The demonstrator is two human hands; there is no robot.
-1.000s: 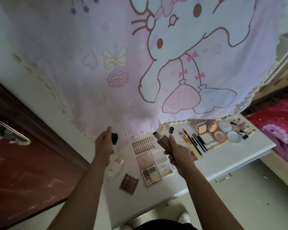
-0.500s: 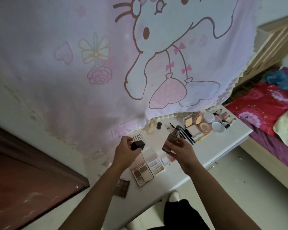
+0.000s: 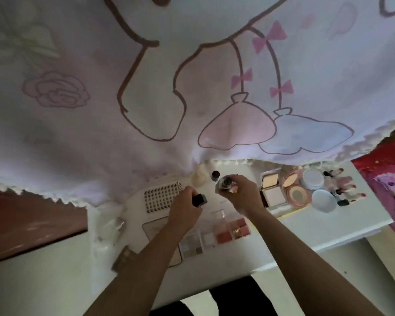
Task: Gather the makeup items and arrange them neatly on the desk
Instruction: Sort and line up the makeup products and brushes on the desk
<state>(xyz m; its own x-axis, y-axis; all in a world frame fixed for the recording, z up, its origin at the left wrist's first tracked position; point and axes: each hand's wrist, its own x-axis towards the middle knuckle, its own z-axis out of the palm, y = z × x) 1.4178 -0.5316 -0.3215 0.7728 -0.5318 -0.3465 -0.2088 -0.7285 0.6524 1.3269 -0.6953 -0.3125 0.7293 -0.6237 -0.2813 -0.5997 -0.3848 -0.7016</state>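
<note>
Cap (image 3: 200,200) in left hand (image 3: 185,209), bottle (image 3: 224,184) in right hand (image 3: 243,193), just apart

Palettes (image 3: 224,233) at the tabletop (image 3: 328,224) front, compacts (image 3: 270,190) to the right, lipsticks (image 3: 344,190) farthest right, cloth (image 3: 192,87) hanging behind.

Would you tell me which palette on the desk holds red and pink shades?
The palette beside the right forearm; the grey palette and brown palette lack reds.
</note>
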